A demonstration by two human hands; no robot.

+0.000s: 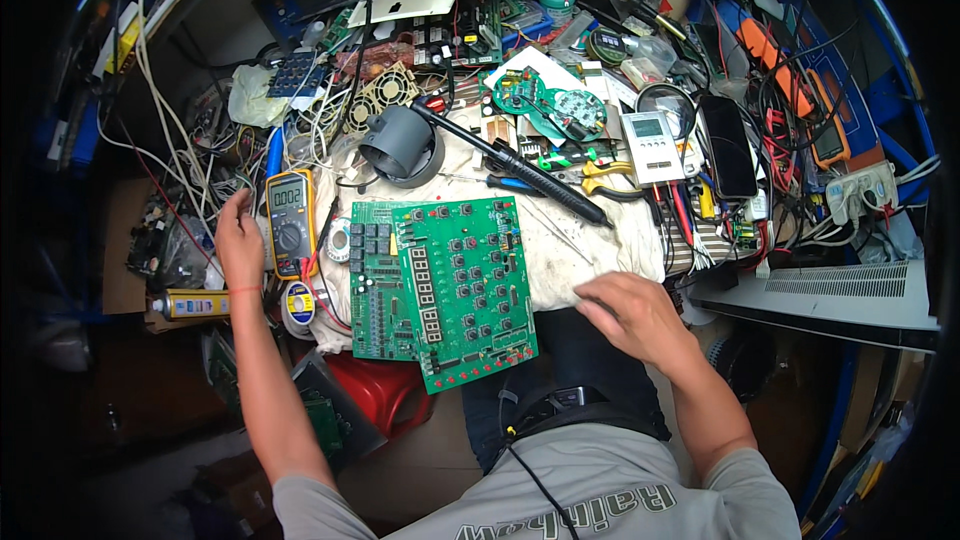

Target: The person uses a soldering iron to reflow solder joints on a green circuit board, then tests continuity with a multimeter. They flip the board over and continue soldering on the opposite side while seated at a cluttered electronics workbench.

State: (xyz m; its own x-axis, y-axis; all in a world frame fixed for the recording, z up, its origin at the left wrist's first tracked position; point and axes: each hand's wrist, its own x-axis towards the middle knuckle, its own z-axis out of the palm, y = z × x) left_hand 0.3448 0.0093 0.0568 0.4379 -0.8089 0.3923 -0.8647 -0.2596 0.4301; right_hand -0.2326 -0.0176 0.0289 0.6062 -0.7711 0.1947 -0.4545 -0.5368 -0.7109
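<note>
My left hand (240, 248) is beside the left edge of a yellow-and-grey multimeter (290, 225), fingers stretched out, with nothing visible in it. My right hand (640, 318) hovers by the near right edge of the white cloth (590, 275), fingers loosely bent and apart from the thumb; I see nothing in it. Between the hands lie two green circuit boards, partly overlapping. The right board (475, 290) carries rows of black push buttons, red LEDs and digit displays. On the left board (378, 285) are black relays and small components. Both overhang the near edge.
A grey cylindrical holder (400, 145), a long black tool (530, 175), yellow-handled pliers (610, 180) and a solder spool (298, 302) surround the boards. Farther right are a white meter (655, 145) and a black phone (728, 145). Cables and electronics crowd the back. A red stool (375, 390) stands below.
</note>
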